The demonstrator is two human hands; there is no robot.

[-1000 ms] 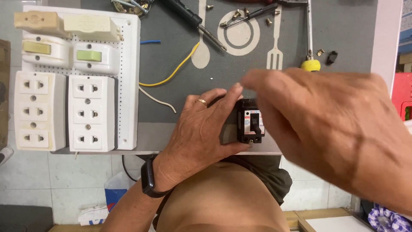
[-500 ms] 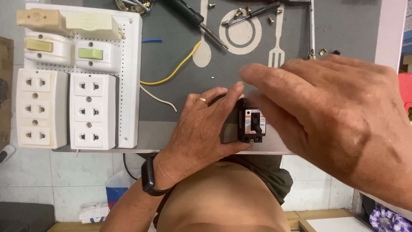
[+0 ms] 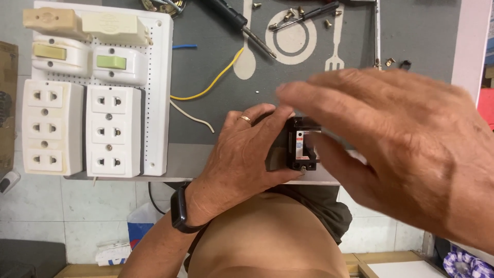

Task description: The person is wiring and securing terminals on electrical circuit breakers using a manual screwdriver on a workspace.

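Your socket board [image 3: 154, 103] lies left on the counter [image 3: 411, 41]; wires [image 3: 206, 92] lie between it and your breaker [image 3: 302, 149]; screwdriver [image 3: 242, 28] behind.

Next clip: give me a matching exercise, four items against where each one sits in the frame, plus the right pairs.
Items:
1. circuit breaker
2. yellow wire
3. white socket board
4. black wristband

Places:
A. on the left wrist
B. far left of the table
C. held in the left hand, under the right hand
D. on the grey mat, between board and hands

Pairs: 1-C, 2-D, 3-B, 4-A
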